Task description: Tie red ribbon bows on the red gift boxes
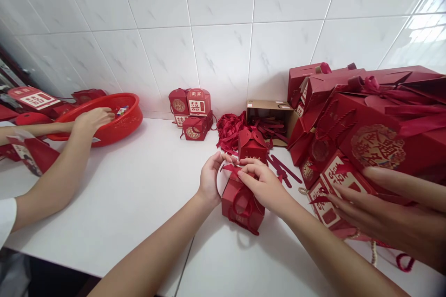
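Observation:
A small red gift box (240, 206) stands on the white table (139, 185) in front of me. My left hand (210, 177) pinches the red ribbon (232, 168) at the box's top left. My right hand (265, 183) lies over the top of the box, fingers closed on the same ribbon. Just behind stands another small red box (252, 146) with flaps raised.
At left, another person's hand (92, 118) reaches into a red basin (120, 125). At right, a second person's hand (379, 216) rests on red gift bags (376, 144). Finished small boxes (193, 111), a heap of ribbon (230, 127) and a cardboard carton (272, 113) line the tiled wall.

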`<control>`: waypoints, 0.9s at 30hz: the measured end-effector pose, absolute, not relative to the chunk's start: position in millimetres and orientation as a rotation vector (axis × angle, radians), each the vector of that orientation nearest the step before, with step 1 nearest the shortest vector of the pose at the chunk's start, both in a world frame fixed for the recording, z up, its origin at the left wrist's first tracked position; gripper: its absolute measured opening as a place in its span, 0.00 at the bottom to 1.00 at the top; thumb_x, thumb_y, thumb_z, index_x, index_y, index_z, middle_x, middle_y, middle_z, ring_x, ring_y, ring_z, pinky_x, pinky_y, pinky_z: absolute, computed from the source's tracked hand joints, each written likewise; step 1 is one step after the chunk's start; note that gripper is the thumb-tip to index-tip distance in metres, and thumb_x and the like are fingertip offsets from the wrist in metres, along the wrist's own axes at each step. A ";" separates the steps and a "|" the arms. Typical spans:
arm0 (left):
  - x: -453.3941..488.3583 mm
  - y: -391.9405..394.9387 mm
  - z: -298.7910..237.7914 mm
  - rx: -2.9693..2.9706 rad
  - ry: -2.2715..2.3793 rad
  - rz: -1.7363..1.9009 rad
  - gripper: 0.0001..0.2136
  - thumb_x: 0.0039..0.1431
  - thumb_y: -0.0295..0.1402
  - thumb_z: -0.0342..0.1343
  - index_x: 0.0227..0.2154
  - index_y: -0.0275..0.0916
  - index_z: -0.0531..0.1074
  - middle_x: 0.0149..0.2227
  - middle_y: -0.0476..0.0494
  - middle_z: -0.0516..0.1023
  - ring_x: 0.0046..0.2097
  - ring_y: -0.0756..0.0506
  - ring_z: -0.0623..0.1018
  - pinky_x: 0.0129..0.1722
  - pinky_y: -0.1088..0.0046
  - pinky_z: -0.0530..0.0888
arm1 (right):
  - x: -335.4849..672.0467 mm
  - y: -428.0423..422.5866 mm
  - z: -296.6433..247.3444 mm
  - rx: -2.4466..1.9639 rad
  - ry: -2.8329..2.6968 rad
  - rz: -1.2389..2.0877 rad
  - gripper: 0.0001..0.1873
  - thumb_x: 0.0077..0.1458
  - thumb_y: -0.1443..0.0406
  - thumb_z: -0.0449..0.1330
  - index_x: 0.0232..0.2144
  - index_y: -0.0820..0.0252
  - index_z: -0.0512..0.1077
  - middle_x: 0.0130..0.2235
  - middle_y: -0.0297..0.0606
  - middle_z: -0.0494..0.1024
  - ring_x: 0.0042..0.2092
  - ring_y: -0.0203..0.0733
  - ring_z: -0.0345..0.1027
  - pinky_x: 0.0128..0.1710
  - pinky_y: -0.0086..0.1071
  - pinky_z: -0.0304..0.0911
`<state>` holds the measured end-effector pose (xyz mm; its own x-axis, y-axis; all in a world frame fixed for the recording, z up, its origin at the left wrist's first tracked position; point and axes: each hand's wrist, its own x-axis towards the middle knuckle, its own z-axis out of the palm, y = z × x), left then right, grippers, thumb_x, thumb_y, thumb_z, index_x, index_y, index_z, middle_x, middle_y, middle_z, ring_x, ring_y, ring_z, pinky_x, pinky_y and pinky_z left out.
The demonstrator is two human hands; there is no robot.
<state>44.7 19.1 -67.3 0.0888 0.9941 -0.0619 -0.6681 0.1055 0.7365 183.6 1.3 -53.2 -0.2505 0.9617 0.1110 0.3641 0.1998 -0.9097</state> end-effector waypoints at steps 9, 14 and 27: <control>46.2 19.8 -68.9 0.611 0.639 1.376 0.13 0.55 0.35 0.50 0.18 0.37 0.69 0.28 0.45 0.74 0.35 0.46 0.76 0.45 0.68 0.72 | 180.4 0.6 -58.3 -1.288 -1.765 0.950 0.12 0.53 0.61 0.53 0.22 0.57 0.70 0.53 0.40 0.68 0.58 0.50 0.58 0.56 0.45 0.52; 46.9 18.8 -70.2 0.599 0.633 1.392 0.14 0.57 0.33 0.48 0.18 0.37 0.69 0.28 0.46 0.73 0.34 0.47 0.75 0.45 0.70 0.71 | 175.2 -3.1 -58.9 -1.291 -1.775 0.879 0.11 0.53 0.62 0.53 0.21 0.57 0.69 0.52 0.39 0.70 0.58 0.50 0.58 0.56 0.44 0.51; 48.4 14.7 -71.2 0.610 0.582 1.407 0.14 0.58 0.32 0.47 0.19 0.37 0.70 0.27 0.46 0.71 0.34 0.48 0.73 0.43 0.72 0.69 | 171.5 -8.7 -60.5 -1.318 -1.792 0.756 0.12 0.53 0.60 0.53 0.22 0.56 0.69 0.51 0.39 0.70 0.55 0.50 0.61 0.55 0.46 0.53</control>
